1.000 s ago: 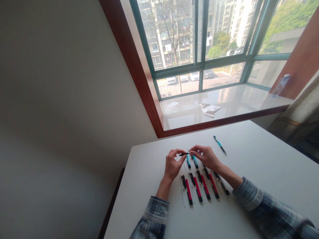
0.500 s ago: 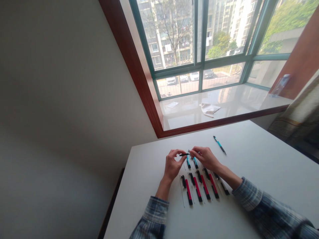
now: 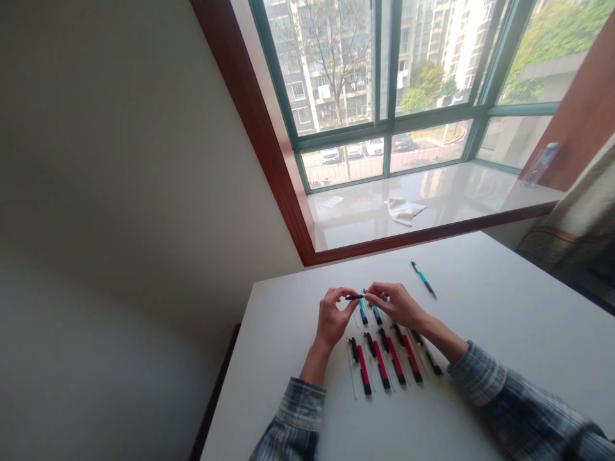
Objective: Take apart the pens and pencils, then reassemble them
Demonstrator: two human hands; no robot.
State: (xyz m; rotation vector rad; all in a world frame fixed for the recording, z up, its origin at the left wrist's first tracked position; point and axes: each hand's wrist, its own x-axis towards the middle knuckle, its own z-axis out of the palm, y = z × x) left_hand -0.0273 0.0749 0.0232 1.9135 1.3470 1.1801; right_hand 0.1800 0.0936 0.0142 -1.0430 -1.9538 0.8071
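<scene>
In the head view my left hand (image 3: 332,320) pinches a short black pen part (image 3: 354,297) between thumb and fingertips, above the table. The thumb and forefinger of my right hand (image 3: 398,305) close on the part's light-coloured right end. Just below the hands lie teal pen barrels (image 3: 364,314), partly covered by my right hand. Closer to me, several red pen barrels (image 3: 364,370) rest in a slanted row, with short black pen pieces (image 3: 354,350) and thin pale refills (image 3: 352,374) beside them. A black-and-white barrel (image 3: 434,363) lies at the row's right end, near my right forearm.
A whole-looking teal pen (image 3: 423,280) lies apart on the white table (image 3: 288,333), towards the back right. Behind the table, a white cloth (image 3: 404,211) and a clear bottle (image 3: 541,165) are on the window sill (image 3: 353,224). A wall stands at left.
Both hands keep nearly the same place and grip. The black pen part has tilted slightly between my fingertips, and the laid-out pen pieces have not moved.
</scene>
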